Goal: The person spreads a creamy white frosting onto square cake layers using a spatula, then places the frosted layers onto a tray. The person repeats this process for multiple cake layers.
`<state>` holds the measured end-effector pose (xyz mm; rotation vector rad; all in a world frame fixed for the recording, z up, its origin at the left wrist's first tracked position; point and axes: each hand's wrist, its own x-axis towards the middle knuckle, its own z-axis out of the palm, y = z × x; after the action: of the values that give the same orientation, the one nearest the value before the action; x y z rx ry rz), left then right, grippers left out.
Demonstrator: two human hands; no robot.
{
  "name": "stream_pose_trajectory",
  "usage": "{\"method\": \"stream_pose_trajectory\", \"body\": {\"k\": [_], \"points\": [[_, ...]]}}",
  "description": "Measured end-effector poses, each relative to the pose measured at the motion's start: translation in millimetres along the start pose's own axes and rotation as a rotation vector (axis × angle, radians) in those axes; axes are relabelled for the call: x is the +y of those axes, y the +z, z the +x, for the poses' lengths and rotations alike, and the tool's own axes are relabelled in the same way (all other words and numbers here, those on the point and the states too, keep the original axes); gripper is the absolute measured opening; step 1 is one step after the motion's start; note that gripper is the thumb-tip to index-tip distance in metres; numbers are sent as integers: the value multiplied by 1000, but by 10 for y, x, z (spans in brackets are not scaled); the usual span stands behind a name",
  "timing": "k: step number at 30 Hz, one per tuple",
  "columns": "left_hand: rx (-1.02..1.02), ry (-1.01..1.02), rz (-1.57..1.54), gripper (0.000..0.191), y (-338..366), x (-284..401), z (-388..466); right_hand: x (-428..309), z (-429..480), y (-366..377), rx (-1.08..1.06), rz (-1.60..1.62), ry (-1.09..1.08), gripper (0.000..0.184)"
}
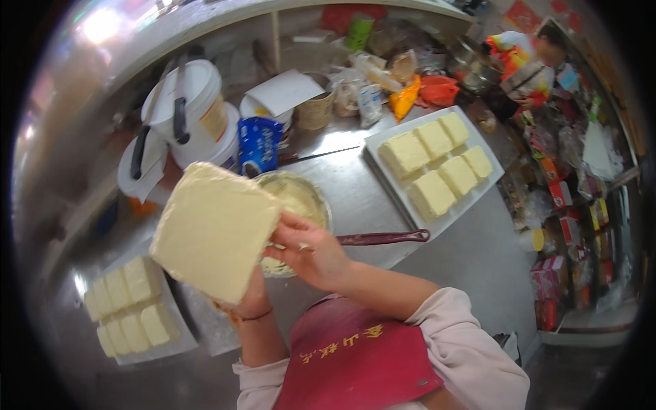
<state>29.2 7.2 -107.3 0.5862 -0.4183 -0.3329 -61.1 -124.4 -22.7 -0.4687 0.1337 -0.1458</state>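
A square cake coated in pale yellow cream is held up, tilted, between my hands. My left hand supports it from beneath, its fingers mostly hidden. My right hand grips the cake's right edge, with a smear of cream on the fingers. Behind my hands is a round metal bowl of pale cream, partly covered. A dark red handle sticks out to the right of my right wrist; its far end is hidden. Coated square pieces sit in two rows on a white tray at the right and on another at the left.
White plastic buckets stand at the back left, beside a blue packet. Bags, an orange piping bag and a cardboard tub line the back. Another person is at the upper right, near crowded shelves.
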Motion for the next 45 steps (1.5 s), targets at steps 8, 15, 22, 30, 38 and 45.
{"method": "stream_pose_trajectory", "body": {"k": [8,15,22,30,38,45], "points": [[-3,-201,-730,59,389,242,-223,-40,18,-145,104,7,36,37],[116,-344,-990,62,515,174,-193,-151,-11,-295,69,-63,77,32],[-42,-294,-824,63,272,35,-356,-18,106,-345,12,-139,108,27],[50,-317,-912,63,-354,239,-532,-118,216,-841,100,-1297,45,33],[46,-119,-638,63,-741,495,-728,-445,-145,-1342,92,-2517,591,38],[79,-117,-721,64,-862,456,-845,-305,35,-1358,60,-2343,861,35]]}}
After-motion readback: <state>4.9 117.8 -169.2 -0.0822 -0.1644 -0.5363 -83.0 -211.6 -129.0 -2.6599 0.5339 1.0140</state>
